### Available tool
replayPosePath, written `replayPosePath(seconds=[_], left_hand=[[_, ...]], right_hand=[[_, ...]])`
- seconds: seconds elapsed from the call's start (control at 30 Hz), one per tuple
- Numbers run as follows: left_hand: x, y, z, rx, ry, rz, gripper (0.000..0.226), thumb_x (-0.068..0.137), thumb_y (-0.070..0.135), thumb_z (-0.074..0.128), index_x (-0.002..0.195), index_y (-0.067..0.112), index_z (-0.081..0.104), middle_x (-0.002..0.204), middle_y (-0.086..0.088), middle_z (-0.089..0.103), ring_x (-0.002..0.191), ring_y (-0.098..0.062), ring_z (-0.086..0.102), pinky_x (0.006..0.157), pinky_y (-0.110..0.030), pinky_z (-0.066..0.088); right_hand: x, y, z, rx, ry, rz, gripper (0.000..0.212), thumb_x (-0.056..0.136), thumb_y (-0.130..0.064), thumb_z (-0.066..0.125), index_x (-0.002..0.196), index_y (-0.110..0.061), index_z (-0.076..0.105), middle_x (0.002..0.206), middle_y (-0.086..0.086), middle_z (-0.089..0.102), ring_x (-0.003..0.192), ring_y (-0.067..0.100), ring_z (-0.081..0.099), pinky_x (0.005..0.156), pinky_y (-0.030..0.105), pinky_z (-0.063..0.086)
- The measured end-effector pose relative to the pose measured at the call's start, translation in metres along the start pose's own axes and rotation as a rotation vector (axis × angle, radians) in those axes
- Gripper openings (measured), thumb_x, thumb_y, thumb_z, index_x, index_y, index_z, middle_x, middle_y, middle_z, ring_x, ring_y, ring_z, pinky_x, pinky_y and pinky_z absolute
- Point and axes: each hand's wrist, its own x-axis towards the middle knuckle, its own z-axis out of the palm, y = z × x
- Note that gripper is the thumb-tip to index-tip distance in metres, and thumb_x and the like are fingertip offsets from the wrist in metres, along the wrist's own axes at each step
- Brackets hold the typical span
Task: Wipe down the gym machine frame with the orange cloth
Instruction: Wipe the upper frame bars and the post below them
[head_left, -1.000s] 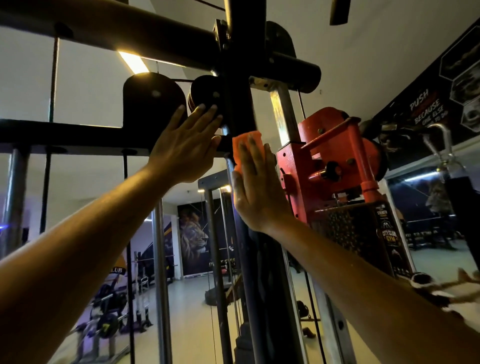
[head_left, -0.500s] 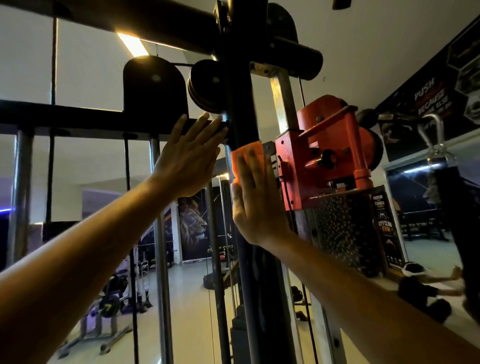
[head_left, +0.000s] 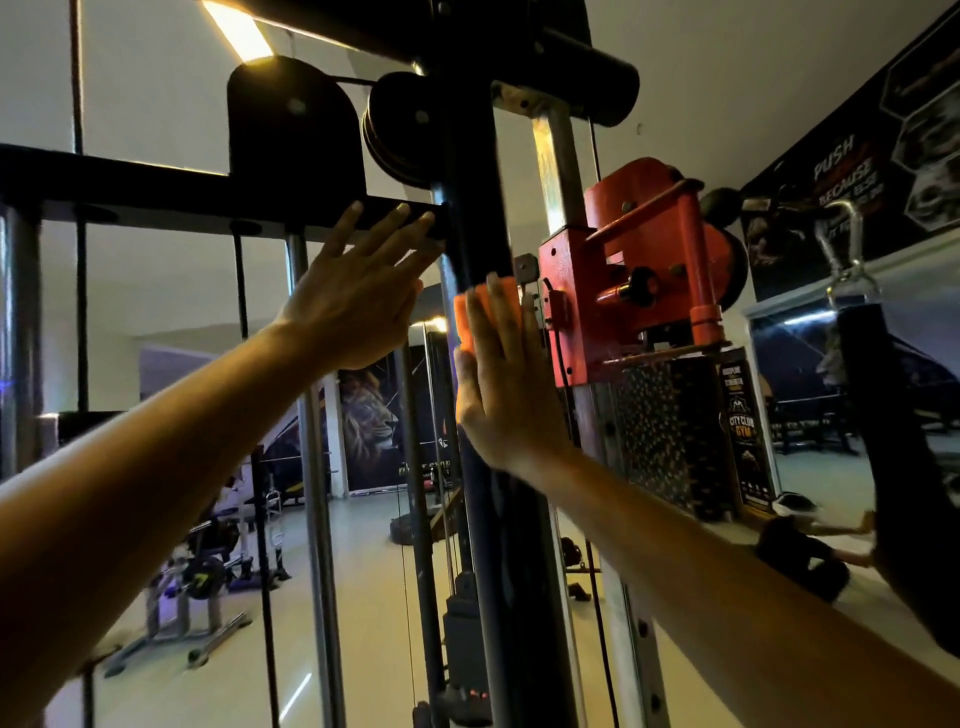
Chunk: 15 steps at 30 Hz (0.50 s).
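The gym machine's black upright post (head_left: 480, 218) runs down the middle of the head view, with a black crossbar (head_left: 156, 192) joining it from the left. My right hand (head_left: 501, 384) presses the folded orange cloth (head_left: 467, 319) flat against the post with straight fingers; only the cloth's top and left edge show past the fingers. My left hand (head_left: 358, 306) is raised beside the post, fingers straight, fingertips reaching the crossbar where it meets the post.
A red pulley carriage (head_left: 639, 270) sits on a silver rail just right of the cloth. Black pulleys (head_left: 400, 130) hang above. A carabiner (head_left: 847, 254) and black strap hang at right. A person sits on the floor (head_left: 800, 551) at lower right; weight equipment (head_left: 208, 571) stands at lower left.
My right hand has slid the orange cloth down the post, from level with the carriage's top toward its middle. My left hand has dropped from the pulley to the crossbar.
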Motion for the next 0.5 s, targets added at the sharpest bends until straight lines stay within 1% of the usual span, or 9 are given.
replayPosePath(seconds=[0.07,0.13,0.17,0.27,0.37,0.43,0.5], left_hand=[[0.003,-0.003,-0.004,-0.089,0.018,-0.010,0.054,0.109,0.025,0.050,0.162,0.018,0.043,0.172,-0.011,0.037,0.162,-0.034,0.028,0.131,-0.061,0.017],[0.004,-0.003,-0.005,-0.142,0.041,-0.027,0.051,0.109,0.022,0.052,0.160,0.016,0.047,0.169,-0.011,0.042,0.161,-0.034,0.032,0.132,-0.060,0.019],[0.003,-0.002,-0.004,-0.145,0.047,-0.032,0.051,0.110,0.023,0.051,0.160,0.016,0.046,0.170,-0.011,0.041,0.161,-0.033,0.030,0.132,-0.060,0.018],[-0.005,0.005,0.004,-0.096,0.028,-0.042,0.056,0.112,0.031,0.043,0.167,0.020,0.035,0.176,-0.008,0.028,0.165,-0.030,0.016,0.133,-0.060,0.009],[-0.011,0.009,0.008,-0.070,0.003,-0.029,0.062,0.109,0.041,0.033,0.167,0.020,0.033,0.179,-0.009,0.018,0.167,-0.032,0.008,0.133,-0.060,0.000],[-0.012,0.010,0.009,-0.086,-0.003,-0.039,0.065,0.108,0.045,0.031,0.167,0.019,0.034,0.179,-0.010,0.017,0.167,-0.032,0.007,0.133,-0.057,-0.003],[-0.011,0.012,0.012,-0.129,0.010,-0.064,0.063,0.110,0.043,0.030,0.167,0.017,0.034,0.179,-0.010,0.016,0.167,-0.031,0.004,0.134,-0.056,0.000]], right_hand=[[0.041,0.002,0.000,0.021,0.008,0.028,0.063,0.114,-0.037,0.032,0.173,-0.015,0.024,0.183,0.010,0.008,0.168,0.027,-0.008,0.137,0.052,0.005],[0.062,0.003,0.004,-0.006,0.029,0.040,0.064,0.114,-0.041,0.026,0.172,-0.014,0.025,0.182,0.011,0.010,0.169,0.032,0.001,0.137,0.052,0.007],[0.060,0.002,0.007,-0.027,0.047,0.041,0.064,0.115,-0.040,0.025,0.173,-0.014,0.024,0.182,0.012,0.010,0.169,0.032,0.002,0.136,0.053,0.009],[0.006,-0.005,0.007,-0.030,0.049,0.053,0.063,0.117,-0.035,0.029,0.174,-0.013,0.015,0.183,0.010,0.001,0.169,0.029,-0.003,0.136,0.054,0.010],[-0.057,-0.010,0.003,0.006,0.000,0.051,0.062,0.117,-0.033,0.032,0.174,-0.014,0.015,0.183,0.008,0.000,0.169,0.030,-0.003,0.135,0.057,0.012],[-0.052,-0.006,0.001,0.017,0.006,0.044,0.062,0.117,-0.032,0.035,0.173,-0.013,0.019,0.183,0.008,0.003,0.169,0.029,-0.001,0.135,0.057,0.014],[-0.019,-0.004,0.001,0.035,0.027,0.062,0.061,0.116,-0.032,0.033,0.173,-0.014,0.021,0.183,0.009,0.006,0.170,0.027,0.000,0.135,0.057,0.015]])
